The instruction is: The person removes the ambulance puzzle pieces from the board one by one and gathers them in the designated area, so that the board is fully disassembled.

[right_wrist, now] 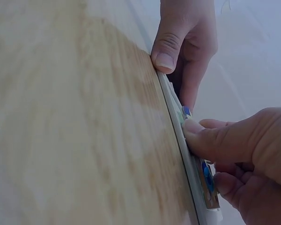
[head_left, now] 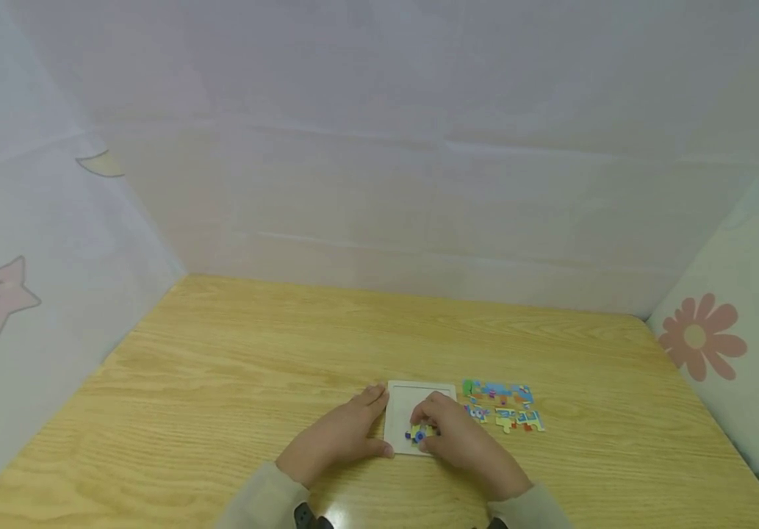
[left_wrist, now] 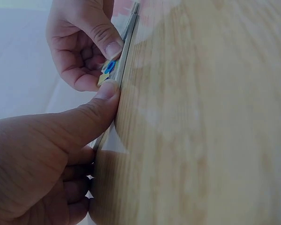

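A white square puzzle tray [head_left: 412,400] lies flat on the wooden table, its raised rim around a bare middle. My left hand [head_left: 347,433] rests along the tray's left edge, fingers toward the far corner and thumb [left_wrist: 105,91] on the near corner. Over the near right part of the tray, my right hand [head_left: 461,433] pinches a yellow and blue jigsaw piece [head_left: 420,436] between thumb and fingers. The piece is at the tray's surface; whether it lies flat there I cannot tell, since my fingers partly cover it.
To the right of the tray lie several colourful jigsaw pieces [head_left: 498,393], some touching one another. Wood-grained table [head_left: 253,353] surrounds the tray. Pale cloth walls [head_left: 386,184] stand at the back and both sides, printed with a star and flowers.
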`<state>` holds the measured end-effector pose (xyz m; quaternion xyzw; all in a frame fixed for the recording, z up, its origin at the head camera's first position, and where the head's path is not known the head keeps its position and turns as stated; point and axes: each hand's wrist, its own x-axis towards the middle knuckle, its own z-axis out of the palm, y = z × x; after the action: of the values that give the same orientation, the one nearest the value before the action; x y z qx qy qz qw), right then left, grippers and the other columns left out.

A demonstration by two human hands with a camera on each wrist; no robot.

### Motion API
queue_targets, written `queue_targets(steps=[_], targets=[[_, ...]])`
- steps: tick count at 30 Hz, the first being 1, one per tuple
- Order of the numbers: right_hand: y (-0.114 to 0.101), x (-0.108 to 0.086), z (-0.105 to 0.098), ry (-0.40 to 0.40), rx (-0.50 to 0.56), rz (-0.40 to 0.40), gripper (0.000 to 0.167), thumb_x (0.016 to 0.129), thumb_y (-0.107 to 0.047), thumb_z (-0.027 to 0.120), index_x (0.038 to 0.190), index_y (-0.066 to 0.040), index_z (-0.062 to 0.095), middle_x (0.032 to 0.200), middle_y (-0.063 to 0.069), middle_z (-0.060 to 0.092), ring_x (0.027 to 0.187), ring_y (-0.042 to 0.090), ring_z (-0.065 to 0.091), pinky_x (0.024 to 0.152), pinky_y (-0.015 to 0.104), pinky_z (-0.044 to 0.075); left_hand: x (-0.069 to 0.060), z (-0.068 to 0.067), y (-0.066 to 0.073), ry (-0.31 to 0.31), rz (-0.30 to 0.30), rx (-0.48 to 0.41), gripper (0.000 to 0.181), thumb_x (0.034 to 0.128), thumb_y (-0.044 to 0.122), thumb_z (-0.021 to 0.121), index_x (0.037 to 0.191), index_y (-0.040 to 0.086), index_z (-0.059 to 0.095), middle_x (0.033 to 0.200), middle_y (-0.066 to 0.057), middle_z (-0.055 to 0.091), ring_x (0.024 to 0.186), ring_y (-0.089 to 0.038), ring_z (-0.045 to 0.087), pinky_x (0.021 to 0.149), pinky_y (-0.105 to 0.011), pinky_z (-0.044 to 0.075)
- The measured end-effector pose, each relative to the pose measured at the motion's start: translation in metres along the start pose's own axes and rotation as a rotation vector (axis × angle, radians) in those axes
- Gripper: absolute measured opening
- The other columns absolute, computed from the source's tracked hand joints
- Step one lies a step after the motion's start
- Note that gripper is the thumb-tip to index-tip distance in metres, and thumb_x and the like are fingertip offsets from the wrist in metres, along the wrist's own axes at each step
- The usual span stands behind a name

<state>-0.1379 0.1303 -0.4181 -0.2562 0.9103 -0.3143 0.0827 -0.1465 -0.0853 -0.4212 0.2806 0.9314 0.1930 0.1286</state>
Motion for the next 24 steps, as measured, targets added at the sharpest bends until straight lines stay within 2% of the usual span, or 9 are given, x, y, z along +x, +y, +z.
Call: queue_targets(steps=[9,14,24], targets=[[0.006,0.001,0.000,-0.020,0.013,0.012,0.020,0.079,-0.009,0.072,0.097,-0.012,0.063,0.089,-0.006,0.052,0.083,0.011,0.048,0.074,0.026,0.047,0.000,0.000,0.000,0.004,0.004,0.005,0.088,0.0791,0.049,0.065,0.143,-0.001,0.031,0.152,-0.014,0.023,0.138,-0.030,0.026,0.110,-0.044,0.030],[0.011,0.003,0.001,-0.047,0.041,0.006,0.020,0.079,-0.009,0.071,0.097,-0.011,0.062,0.091,-0.005,0.053,0.083,0.011,0.048,0.075,0.027,0.047,0.000,0.000,0.001,0.000,-0.004,-0.007,0.087,0.0787,0.048,0.066,0.142,-0.001,0.031,0.152,-0.015,0.024,0.138,-0.030,0.026,0.110,-0.044,0.029],[0.016,0.006,0.000,-0.082,0.114,0.042,0.020,0.081,-0.010,0.070,0.095,-0.016,0.057,0.089,-0.008,0.053,0.084,0.011,0.048,0.076,0.027,0.045,-0.001,-0.001,0.002,-0.004,-0.020,-0.020,0.087,0.0785,0.047,0.066,0.143,0.000,0.031,0.152,-0.013,0.023,0.138,-0.030,0.026,0.110,-0.045,0.029]])
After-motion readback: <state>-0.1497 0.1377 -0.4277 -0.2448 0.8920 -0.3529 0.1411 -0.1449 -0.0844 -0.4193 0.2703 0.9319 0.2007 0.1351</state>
